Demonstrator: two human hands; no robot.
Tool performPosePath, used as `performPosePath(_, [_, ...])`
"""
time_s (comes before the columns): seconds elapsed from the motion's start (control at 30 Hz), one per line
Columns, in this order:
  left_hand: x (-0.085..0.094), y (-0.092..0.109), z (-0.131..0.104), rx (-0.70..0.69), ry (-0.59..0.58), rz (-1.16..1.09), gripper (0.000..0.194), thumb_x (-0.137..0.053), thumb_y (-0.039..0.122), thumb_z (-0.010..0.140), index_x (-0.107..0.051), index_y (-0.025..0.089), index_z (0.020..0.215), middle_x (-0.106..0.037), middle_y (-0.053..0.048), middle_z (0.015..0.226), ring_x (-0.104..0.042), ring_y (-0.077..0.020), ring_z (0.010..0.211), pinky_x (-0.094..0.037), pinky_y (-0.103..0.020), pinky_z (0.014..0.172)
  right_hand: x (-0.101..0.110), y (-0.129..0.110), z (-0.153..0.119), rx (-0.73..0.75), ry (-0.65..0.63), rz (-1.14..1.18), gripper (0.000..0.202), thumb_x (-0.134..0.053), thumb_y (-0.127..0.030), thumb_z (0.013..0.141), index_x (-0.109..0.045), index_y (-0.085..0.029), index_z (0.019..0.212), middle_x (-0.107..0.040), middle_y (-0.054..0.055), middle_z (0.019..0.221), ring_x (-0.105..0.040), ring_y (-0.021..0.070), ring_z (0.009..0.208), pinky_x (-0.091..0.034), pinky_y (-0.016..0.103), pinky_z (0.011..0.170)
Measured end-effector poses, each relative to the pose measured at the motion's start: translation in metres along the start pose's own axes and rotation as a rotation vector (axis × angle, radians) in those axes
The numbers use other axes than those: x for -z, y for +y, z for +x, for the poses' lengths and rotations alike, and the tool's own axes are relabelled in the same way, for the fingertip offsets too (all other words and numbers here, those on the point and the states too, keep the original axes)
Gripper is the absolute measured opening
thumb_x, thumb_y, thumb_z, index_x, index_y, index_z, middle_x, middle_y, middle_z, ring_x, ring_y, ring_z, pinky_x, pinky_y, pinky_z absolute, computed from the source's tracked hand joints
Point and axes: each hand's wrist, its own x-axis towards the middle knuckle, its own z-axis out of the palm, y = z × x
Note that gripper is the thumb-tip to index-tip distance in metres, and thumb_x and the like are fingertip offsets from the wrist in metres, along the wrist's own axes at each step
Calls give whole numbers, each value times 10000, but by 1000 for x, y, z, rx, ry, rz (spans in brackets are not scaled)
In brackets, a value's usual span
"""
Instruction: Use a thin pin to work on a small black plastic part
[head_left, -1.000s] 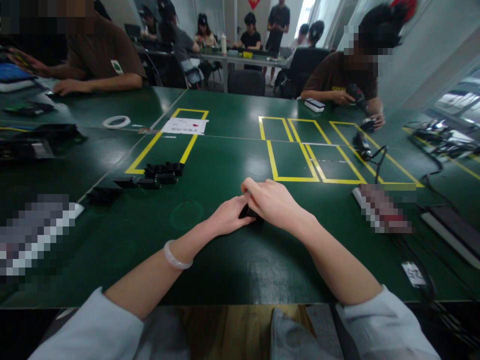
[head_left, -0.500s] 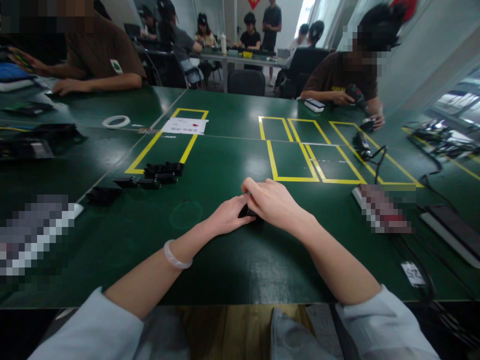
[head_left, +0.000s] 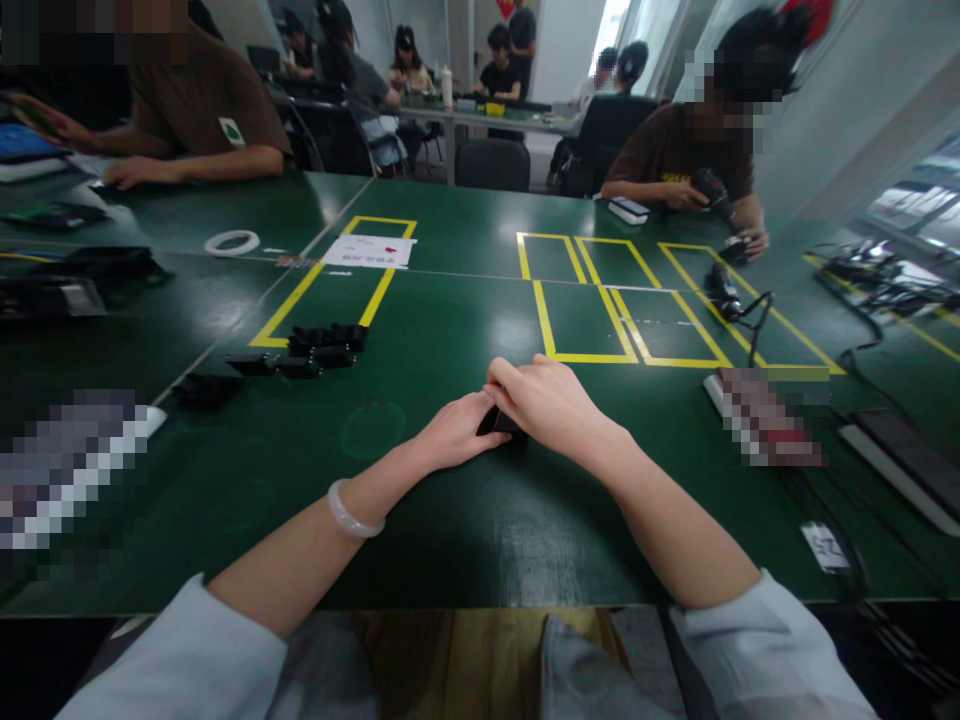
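Both of my hands meet over a small black part (head_left: 504, 424) on the green table (head_left: 450, 540). My left hand (head_left: 456, 430), with a pale bangle on its wrist, closes round the part from the left, the thumb along its near side. Bent over it from the right, my right hand (head_left: 546, 400) has its fingers curled down at the part. Most of the black part is hidden by the hands, so its exact kind cannot be made out.
Several black parts (head_left: 322, 350) lie left of centre by a yellow-taped outline with a paper sheet (head_left: 369, 251). A white tape roll (head_left: 232, 243) is farther left. At right are a black tool (head_left: 724, 292), cables and a blurred box (head_left: 769, 415). Co-workers sit across the table.
My hands stay almost in place on the black part, the right fingers shifting very slightly. In the background a standing person has moved left.
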Motion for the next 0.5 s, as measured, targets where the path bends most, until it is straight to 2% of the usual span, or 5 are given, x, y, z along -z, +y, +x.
performPosePath(0.2, [1,-1,0,-44,15,-13,417,-587,437,863,-504,150,1153,-607,-136,1198,-592,-305,1090,-491,-419,898,0,-2,1,13,-2,21,236,-298,-279,992,-511,-180,962,-677,12,735,-569,133,606,-274,278,673])
performPosePath(0.37, [2,1,0,1,-6,-6,355,-588,435,858,-547,150,1065,-651,-123,1064,-621,-308,1005,-506,-419,844,0,-1,1,9,-1,-4,245,-317,-322,990,-517,-184,956,-669,9,680,-548,138,562,-275,288,687])
performPosePath(0.5, [1,1,0,-21,18,-36,332,-599,410,852,-553,159,1064,-637,-121,1120,-605,-304,1048,-498,-421,870,-2,-2,0,22,15,35,208,-322,-274,983,-508,-181,972,-667,7,732,-565,137,611,-276,282,676])
